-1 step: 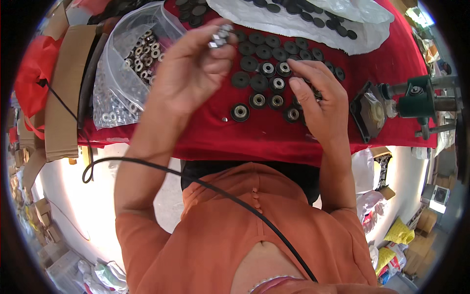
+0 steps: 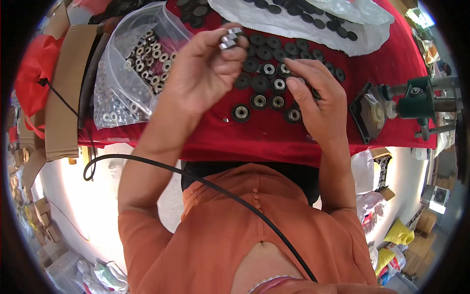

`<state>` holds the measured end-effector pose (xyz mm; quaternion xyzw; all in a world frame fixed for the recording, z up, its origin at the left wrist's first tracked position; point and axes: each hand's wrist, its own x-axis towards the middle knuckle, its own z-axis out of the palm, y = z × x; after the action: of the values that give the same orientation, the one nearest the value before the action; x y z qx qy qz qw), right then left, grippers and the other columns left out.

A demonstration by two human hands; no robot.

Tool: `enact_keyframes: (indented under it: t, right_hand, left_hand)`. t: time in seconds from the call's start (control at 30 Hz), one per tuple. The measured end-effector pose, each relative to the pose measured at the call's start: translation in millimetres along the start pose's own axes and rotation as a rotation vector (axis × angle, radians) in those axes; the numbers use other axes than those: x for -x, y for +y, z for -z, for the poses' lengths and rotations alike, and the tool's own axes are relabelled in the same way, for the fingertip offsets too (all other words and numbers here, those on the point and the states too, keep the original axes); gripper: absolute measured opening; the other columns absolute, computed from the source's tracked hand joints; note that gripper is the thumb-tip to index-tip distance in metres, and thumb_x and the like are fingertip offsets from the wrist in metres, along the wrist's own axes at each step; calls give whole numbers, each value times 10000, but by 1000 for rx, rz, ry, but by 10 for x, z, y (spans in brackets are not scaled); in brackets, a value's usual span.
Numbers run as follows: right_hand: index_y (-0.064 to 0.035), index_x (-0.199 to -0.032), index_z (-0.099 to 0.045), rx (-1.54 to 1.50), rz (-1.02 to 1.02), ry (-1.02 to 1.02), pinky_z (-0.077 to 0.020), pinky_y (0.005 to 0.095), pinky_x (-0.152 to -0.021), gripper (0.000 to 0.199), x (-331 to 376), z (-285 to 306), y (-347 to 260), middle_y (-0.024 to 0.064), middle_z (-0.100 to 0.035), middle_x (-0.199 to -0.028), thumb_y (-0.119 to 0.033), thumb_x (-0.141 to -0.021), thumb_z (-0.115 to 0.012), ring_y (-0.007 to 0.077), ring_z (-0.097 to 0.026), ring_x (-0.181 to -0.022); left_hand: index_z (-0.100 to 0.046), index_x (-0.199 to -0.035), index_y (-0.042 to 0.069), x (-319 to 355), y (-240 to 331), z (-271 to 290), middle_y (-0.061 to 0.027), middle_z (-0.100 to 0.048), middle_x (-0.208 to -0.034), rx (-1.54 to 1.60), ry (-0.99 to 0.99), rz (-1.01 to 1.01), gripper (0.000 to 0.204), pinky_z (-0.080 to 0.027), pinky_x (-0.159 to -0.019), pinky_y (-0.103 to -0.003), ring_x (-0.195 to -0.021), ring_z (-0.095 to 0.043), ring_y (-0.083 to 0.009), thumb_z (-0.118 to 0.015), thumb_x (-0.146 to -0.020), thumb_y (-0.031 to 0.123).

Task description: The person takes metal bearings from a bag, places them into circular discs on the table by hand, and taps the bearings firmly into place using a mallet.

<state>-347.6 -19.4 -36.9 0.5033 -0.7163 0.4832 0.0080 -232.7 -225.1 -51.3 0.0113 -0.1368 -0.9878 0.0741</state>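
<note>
My left hand (image 2: 203,73) is raised over the red-covered table, its thumb and fingers closed on several small shiny metal bearings (image 2: 230,39). To the right my right hand (image 2: 320,98) hovers low over black round discs, thumb and index finger apart with nothing seen between them; its other fingers are partly hidden. Several discs carry a metal bearing in the middle, such as the disc with a bearing (image 2: 241,113) nearest me. Rows of bare black discs (image 2: 260,83) lie behind and beside them.
A clear plastic bag (image 2: 105,93) of loose bearings stands left, next to an open cardboard box (image 2: 68,93). A white sheet (image 2: 274,29) with more black discs lies at the back. On the right is a green metal press-like tool (image 2: 416,98). A black cable (image 2: 196,179) crosses before me.
My left hand has moved slightly right, with the bearings still in it, toward the discs. My right hand has barely shifted.
</note>
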Motion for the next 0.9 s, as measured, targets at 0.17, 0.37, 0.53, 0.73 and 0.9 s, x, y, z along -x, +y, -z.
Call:
enact_keyframes:
  t: [0.17, 0.37, 0.53, 0.73, 0.9]
  right_hand:
    - [-18, -1066, -697, -25, 117, 15, -517, 335, -755, 229, -140, -182, -32, 139, -679, -981, -73, -844, -714, 275, -659, -884]
    - [-74, -1007, -715, 232, 288, 91, -434, 363, -786, 207, -387, -344, 72, 52, -659, -917, -88, -801, -725, 241, -628, -855]
    - [-105, -935, -717, 483, 346, 72, -387, 383, -819, 180, -504, -469, 135, 12, -614, -845, -110, -757, -737, 221, -590, -834]
    - [-121, -904, -718, 493, 358, 33, -380, 382, -817, 166, -463, -408, 147, -1, -603, -825, -107, -740, -743, 211, -584, -828]
    - [-135, -829, -695, 522, 276, -28, -378, 383, -813, 151, -181, -281, 114, -4, -596, -805, -90, -707, -771, 210, -588, -811]
  left_hand:
    - [-529, -1110, -76, -276, -137, 222, -158, -574, -1041, 129, -25, 81, 287, -388, -458, -217, -692, -497, -152, -432, -1007, 173]
    - [-521, -1199, -105, -353, -201, 436, -199, -575, -1175, 160, -152, 55, 468, -447, -1036, -399, -1138, -548, -297, -343, -1073, 309]
    - [-499, -1266, -112, -317, -200, 410, -200, -569, -1230, 157, -152, 45, 493, -440, -1039, -404, -1123, -549, -292, -356, -1069, 317]
    - [-459, -1309, -124, -274, -173, 204, -260, -500, -1352, 33, 54, -60, 509, -405, -1090, -443, -1260, -491, -346, -361, -1063, 312]
    - [-358, -1290, -200, -235, -88, 128, -401, -376, -1390, 28, 221, -314, 450, -314, -1171, -555, -1351, -371, -491, -429, -1032, 162]
